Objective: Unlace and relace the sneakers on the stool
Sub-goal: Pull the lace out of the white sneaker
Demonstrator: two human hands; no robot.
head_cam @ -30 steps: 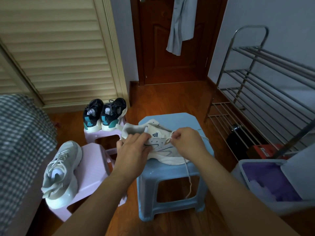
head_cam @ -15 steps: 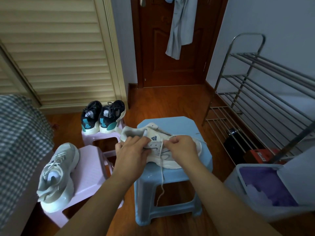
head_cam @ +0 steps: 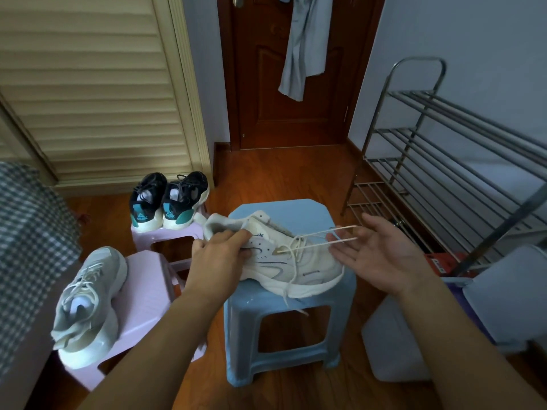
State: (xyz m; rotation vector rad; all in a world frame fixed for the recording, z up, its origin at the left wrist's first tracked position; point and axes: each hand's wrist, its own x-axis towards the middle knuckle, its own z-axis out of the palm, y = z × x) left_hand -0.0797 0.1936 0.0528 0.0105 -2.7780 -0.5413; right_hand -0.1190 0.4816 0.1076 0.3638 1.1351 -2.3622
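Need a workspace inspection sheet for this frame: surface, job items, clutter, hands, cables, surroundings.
Surface: blue stool, on wooden floor.
Job's things: white sneaker lying on the blue stool; its lace pulled out in a loop toward the right.
Clutter: grey sneaker on a pink stool; black sneakers on another pink stool behind.
Hands: left hand grips the sneaker's collar; right hand open, lace loop over its fingers.
Cables: nothing seen.
Surroundings: metal shoe rack, brown door, louvered closet door.
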